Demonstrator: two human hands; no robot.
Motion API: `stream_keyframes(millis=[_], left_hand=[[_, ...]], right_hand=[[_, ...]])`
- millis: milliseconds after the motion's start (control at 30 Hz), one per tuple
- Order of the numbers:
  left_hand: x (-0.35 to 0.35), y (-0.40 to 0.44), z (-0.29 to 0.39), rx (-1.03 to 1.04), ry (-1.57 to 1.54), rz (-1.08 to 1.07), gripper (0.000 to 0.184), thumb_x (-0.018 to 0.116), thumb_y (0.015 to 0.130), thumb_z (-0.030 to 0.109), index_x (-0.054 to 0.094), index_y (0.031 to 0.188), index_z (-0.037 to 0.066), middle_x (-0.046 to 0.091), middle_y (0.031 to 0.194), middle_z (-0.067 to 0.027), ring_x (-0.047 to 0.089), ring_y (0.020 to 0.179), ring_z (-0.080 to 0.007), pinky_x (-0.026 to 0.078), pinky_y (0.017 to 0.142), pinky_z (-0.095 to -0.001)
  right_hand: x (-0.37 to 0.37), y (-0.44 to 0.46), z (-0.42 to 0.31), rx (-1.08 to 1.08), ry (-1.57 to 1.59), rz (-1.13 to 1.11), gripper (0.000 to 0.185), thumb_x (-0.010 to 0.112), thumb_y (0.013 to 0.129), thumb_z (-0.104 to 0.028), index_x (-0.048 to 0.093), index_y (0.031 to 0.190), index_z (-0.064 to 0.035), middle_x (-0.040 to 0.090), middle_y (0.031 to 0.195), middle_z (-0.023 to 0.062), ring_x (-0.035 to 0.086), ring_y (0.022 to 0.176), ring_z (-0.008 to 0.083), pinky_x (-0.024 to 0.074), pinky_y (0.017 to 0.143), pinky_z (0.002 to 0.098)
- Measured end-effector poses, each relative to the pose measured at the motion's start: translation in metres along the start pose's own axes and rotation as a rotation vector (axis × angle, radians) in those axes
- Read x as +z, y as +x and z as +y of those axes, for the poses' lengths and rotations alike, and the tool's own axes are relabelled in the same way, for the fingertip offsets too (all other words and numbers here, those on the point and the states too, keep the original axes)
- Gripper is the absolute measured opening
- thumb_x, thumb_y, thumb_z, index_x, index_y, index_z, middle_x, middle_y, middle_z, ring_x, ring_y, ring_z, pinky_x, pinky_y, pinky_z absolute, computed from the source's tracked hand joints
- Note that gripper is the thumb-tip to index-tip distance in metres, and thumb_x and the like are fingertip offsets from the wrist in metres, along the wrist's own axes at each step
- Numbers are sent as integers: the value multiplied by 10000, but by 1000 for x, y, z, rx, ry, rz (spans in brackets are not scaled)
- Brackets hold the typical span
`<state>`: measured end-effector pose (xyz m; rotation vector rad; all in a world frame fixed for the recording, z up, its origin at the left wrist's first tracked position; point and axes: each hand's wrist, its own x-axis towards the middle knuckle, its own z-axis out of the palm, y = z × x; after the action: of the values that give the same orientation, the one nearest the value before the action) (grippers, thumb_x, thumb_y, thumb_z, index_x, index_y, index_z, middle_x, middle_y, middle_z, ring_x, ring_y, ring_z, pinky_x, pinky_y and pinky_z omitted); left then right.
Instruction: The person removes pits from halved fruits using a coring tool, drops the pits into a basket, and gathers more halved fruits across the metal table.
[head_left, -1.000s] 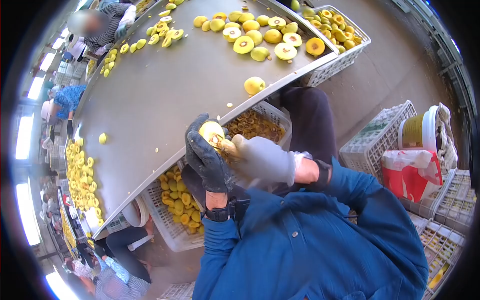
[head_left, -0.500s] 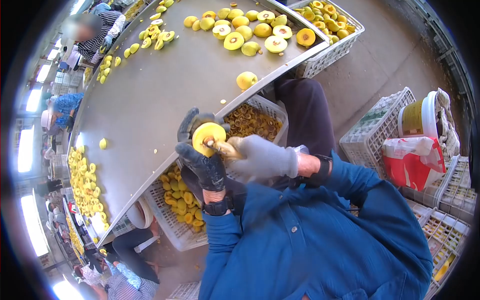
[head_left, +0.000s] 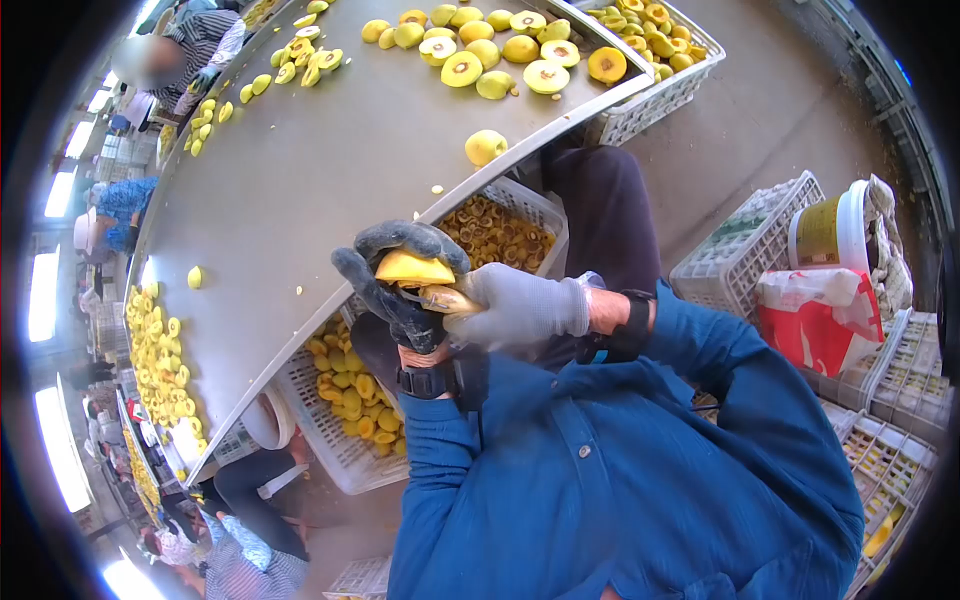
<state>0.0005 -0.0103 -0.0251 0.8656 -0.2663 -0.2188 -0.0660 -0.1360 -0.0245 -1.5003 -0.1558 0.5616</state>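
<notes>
My left hand, in a dark coated glove, is wrapped round a yellow peach half. The half is tilted, so its cut face is mostly hidden from me. A pale grey glove covers my right hand, which grips the handle of a pitting tool. The tool's metal end lies against the underside of the peach half and is partly hidden. Both hands are together over my lap, beside the edge of the metal table. On that edge sits a single yellow peach.
Peach halves lie on the table's far part, with a pile of them at left. Below are a scrap crate and a crate of peaches. Stacked crates and a bucket stand right. Co-workers sit along the left.
My left hand has turned the peach half, so its cut face no longer points at me. The left fingers have closed over its top. The tool stays in my right hand.
</notes>
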Motion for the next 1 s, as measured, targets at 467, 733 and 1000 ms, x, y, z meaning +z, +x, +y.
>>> stream_keyframes(millis=[467,733,1000], left_hand=[[-57,-6,20,80,221,340,673,304,989,617,524,1181,11,636,893,-147,634,801,-287,549,745,-391],[-143,-40,42,356,521,596,583,355,1003,530,565,1189,19,644,1022,-138,627,913,-262,541,826,-424],[-291,-95,119,259,1407,1009,423,507,956,286,553,1247,-17,577,1232,-180,558,1130,-306,463,958,-421]], right_hand=[[22,44,34,127,960,-511,234,552,953,-261,580,882,-40,412,505,-61,355,348,26,258,309,192],[-47,68,162,-9,-953,305,249,623,847,-250,651,1028,-82,659,805,204,654,724,354,503,619,415],[-46,42,158,216,-745,341,404,625,863,-337,596,1046,22,669,850,263,659,819,432,519,740,477]])
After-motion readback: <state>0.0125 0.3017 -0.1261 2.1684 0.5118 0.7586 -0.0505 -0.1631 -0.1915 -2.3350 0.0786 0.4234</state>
